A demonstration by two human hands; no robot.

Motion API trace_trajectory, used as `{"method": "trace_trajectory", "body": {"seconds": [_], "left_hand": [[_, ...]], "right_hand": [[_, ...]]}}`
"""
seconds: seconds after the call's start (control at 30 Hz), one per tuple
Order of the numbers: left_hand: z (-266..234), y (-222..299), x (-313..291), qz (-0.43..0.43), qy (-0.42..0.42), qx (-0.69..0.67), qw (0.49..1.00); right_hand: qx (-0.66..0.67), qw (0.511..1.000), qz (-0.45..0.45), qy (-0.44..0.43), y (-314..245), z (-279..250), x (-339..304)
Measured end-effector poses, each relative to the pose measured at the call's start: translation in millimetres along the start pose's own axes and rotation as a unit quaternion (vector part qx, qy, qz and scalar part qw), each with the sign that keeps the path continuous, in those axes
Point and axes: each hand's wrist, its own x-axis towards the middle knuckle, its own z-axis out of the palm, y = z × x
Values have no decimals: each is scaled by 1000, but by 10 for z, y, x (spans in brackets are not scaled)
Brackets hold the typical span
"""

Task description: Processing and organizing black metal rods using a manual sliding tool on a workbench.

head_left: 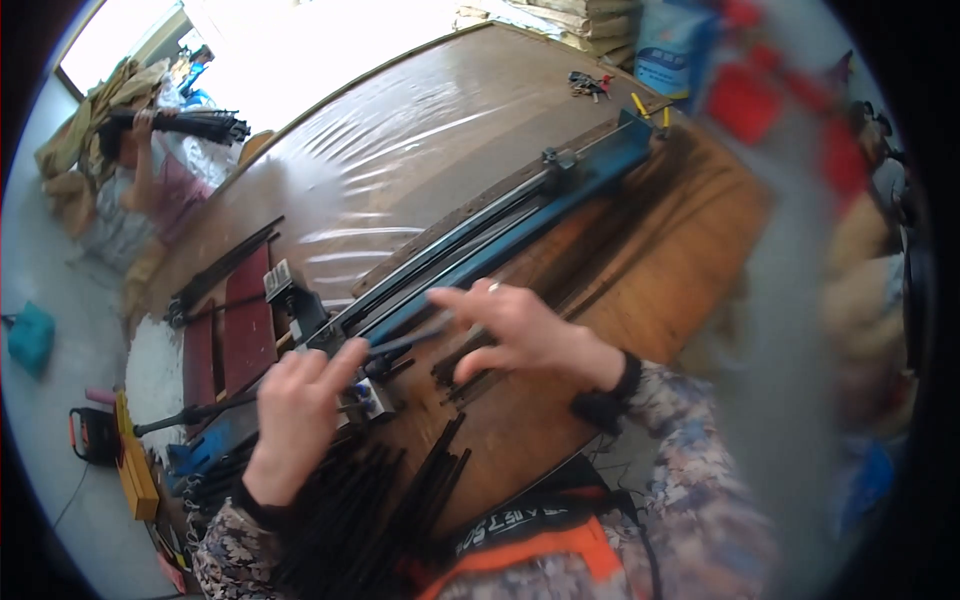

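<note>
My left hand [300, 410] is closed around a long black rod [200, 412] that runs out to the left over the table's edge. A thin grey strip [405, 340], blurred, shows between my two hands; whether it belongs to the same rod I cannot tell. My right hand [525, 335] hovers over the near end of a long blue metal rail fixture [480, 255], thumb and fingers apart, with nothing plainly held. Below the hands is a small box with blue buttons [378, 398]. Several black rods [345, 500] lie in a bundle near my body.
The brown table [640, 290] carries clear plastic sheeting [400, 120] and dark red boards [248, 310]. Pliers [590, 85] lie at its far corner. Another person [150, 180] at the far left holds a dark rod bundle [200, 125]. A white-and-blue sack [675, 50] stands beyond.
</note>
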Motion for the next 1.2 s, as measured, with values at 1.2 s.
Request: {"method": "trace_trajectory", "body": {"seconds": [1.2], "left_hand": [[-591,-633,-2164,-383,128,-29,914]], "right_hand": [[31,975,-94,-200,-74,1572,1365]]}}
